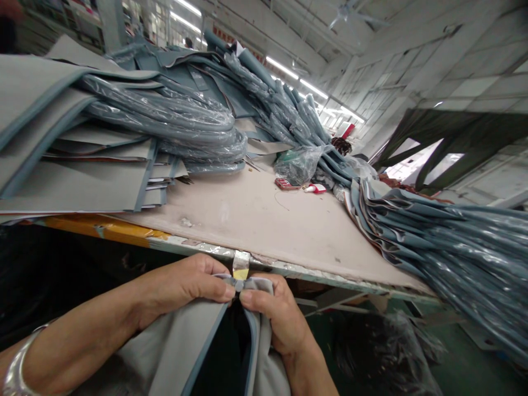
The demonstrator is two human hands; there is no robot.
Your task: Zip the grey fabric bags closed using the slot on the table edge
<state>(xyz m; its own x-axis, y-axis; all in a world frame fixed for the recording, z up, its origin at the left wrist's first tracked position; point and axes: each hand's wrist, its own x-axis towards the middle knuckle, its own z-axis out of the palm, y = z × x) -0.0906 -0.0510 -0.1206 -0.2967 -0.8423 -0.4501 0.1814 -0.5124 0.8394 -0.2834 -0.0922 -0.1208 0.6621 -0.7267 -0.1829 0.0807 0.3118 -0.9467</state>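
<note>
By table edge (289, 268), L hand (192, 283) & R hand (284, 313) each pinch grey blue-edged fabric (179, 344), thumbs close tog.

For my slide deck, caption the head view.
Left hand and right hand pinch grey, blue-edged fabric before a worktable bearing plastic-wrapped bundles.

Light: we record ceiling tubes (282, 67), burnt white, over a moderately bright room. Second bright spot: a washed-out gap (412, 161) at right. Glare: we list streaked highlights on the plastic wrapping (177, 115). Shadow: near-black beneath the desk (231, 212), lower left. Hands (187, 283) and grey fabric (185, 341): evenly lit, slightly soft. Distortion: wide-angle stretch toward the edges. Blur: we note the far background and upper-left corner.
</note>
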